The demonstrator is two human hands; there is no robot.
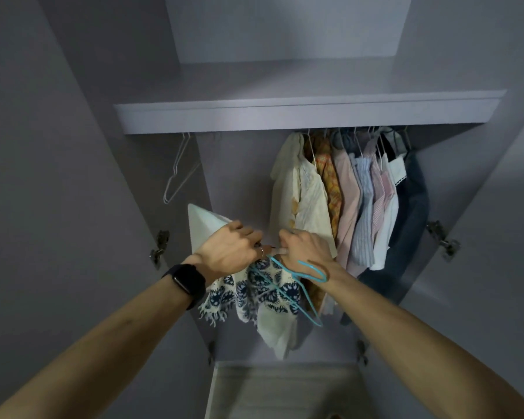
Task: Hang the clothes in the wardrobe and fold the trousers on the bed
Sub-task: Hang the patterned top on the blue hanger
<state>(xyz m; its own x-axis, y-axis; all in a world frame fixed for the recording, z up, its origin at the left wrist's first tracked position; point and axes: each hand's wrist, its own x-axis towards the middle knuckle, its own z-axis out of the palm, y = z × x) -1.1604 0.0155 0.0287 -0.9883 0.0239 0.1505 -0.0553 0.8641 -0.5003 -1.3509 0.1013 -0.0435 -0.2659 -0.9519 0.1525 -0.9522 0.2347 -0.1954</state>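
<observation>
As the left hand [227,249] and right hand [306,249] clutch its upper edge with curled fingers, the patterned top [266,287] hangs just beneath them, a blue hanger [312,269] looped over the right wrist, against the cloth.

The single wide-angle camera sat on the person's head and faced forward into the open wardrobe [239,176] from close by. Its shelf [309,113] crossed the upper frame, and hanging clothes [360,201] sat right of centre.

No text, label or number can be read anywhere.
</observation>
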